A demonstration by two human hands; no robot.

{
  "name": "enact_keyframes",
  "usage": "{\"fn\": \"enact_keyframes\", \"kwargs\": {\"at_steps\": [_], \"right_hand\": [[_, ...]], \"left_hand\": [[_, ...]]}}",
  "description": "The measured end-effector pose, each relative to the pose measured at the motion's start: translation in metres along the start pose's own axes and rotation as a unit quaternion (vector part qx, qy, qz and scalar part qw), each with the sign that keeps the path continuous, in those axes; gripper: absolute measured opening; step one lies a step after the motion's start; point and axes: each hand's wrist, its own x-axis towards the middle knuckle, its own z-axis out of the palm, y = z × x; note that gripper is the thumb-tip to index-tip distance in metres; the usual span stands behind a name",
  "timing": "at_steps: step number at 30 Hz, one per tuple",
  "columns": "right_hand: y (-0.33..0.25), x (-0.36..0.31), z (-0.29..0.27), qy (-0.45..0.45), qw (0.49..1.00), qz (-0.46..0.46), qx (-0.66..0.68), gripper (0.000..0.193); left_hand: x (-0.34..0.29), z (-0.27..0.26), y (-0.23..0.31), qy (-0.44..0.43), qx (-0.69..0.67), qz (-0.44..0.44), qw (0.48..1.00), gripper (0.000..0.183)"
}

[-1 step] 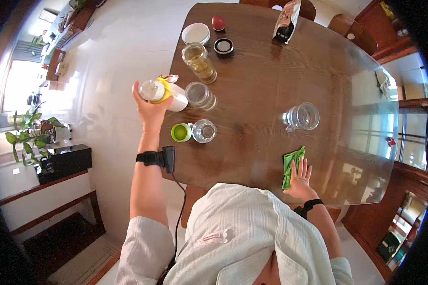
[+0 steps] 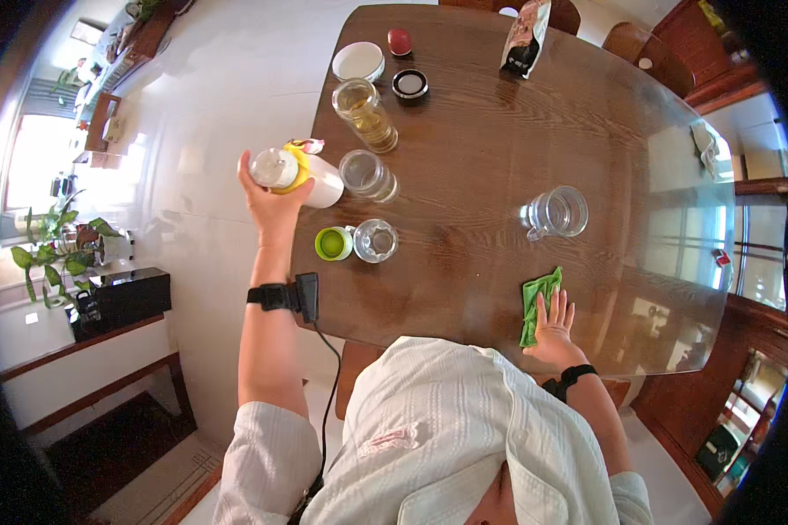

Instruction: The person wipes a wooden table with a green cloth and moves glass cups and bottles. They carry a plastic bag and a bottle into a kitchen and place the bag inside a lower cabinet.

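My left hand is wrapped round a white bottle with a clear cap and a yellow band, at the table's left edge. The bottle leans outward in the view. Just right of it is an empty glass jar. Nearer to me are a small green-rimmed cup or lid and a clear glass vessel, side by side. On the right, my right hand lies with fingers spread, touching the edge of a crumpled green cloth. Whether fingers press on the cloth is hard to tell.
A tall glass jar with yellowish contents, a white bowl, a dark round lid and a red object stand at the far left. A glass mug is right of centre. Farther back stands a bag.
The whole view has shifted very slightly. Both hands keep their places on the bottle and beside the cloth.
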Motion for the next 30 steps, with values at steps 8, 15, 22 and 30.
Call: {"fn": "enact_keyframes", "kwargs": {"at_steps": [8, 15, 22, 30], "right_hand": [[0.0, -0.003, -0.014, -0.016, 1.0, -0.002, 0.016, 0.134], [0.001, -0.005, -0.013, 0.009, 0.999, -0.014, 0.052, 0.134], [0.002, -0.008, -0.012, 0.031, 0.997, -0.03, 0.066, 0.133], [0.003, -0.01, -0.017, 0.014, 0.997, -0.032, 0.074, 0.131]], "left_hand": [[-0.028, -0.057, 0.106, -0.062, -0.015, 0.036, 0.997, 0.111], [-0.069, -0.053, 0.18, -0.171, -0.078, 0.04, 0.981, 0.115], [-0.125, 0.033, 0.183, -0.253, -0.13, 0.048, 0.957, 0.114], [-0.17, 0.129, 0.148, -0.285, -0.096, 0.081, 0.95, 0.105]]}}
